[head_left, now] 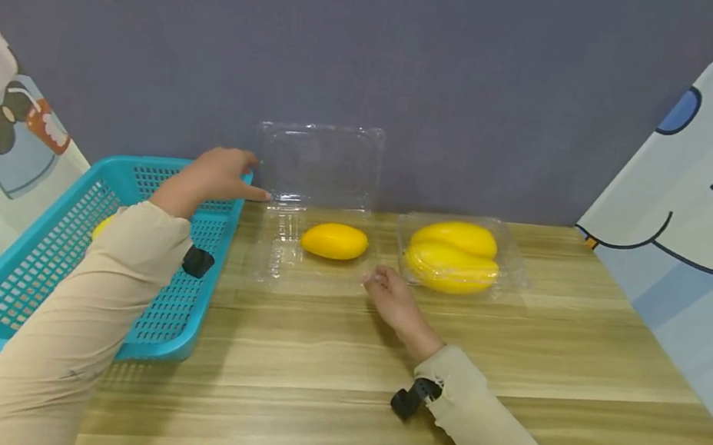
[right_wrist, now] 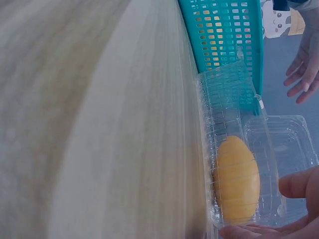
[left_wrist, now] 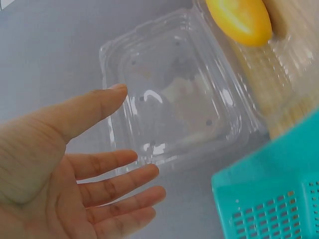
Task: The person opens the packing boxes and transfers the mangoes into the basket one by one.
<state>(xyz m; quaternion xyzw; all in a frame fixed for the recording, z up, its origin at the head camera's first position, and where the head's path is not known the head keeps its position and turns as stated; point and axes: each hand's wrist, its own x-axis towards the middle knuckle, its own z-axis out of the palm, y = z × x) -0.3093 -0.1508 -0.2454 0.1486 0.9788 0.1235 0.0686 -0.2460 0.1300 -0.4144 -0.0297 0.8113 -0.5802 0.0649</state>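
Note:
A clear plastic clamshell box [head_left: 280, 261] stands with its lid [head_left: 319, 166] raised against the grey back panel. One yellow mango [head_left: 335, 241] lies in its base. My left hand [head_left: 213, 176] is beside the lid's left edge, over the basket's far corner. Its thumb and fingers are spread, with nothing between them in the left wrist view. At the box's near right corner, my right hand [head_left: 392, 300] holds the rim, thumb [right_wrist: 296, 183] on one side and fingers [right_wrist: 244, 232] on the other. The exact contact is partly hidden.
To the left stands a turquoise basket [head_left: 208, 308] with a yellow thing [head_left: 102, 225] inside, mostly hidden by the left arm. A second clear box [head_left: 512, 267] on the right holds two yellow mangoes [head_left: 451, 265] under its lid. Behind the wooden table [head_left: 300, 400] rises the grey panel [head_left: 491, 80].

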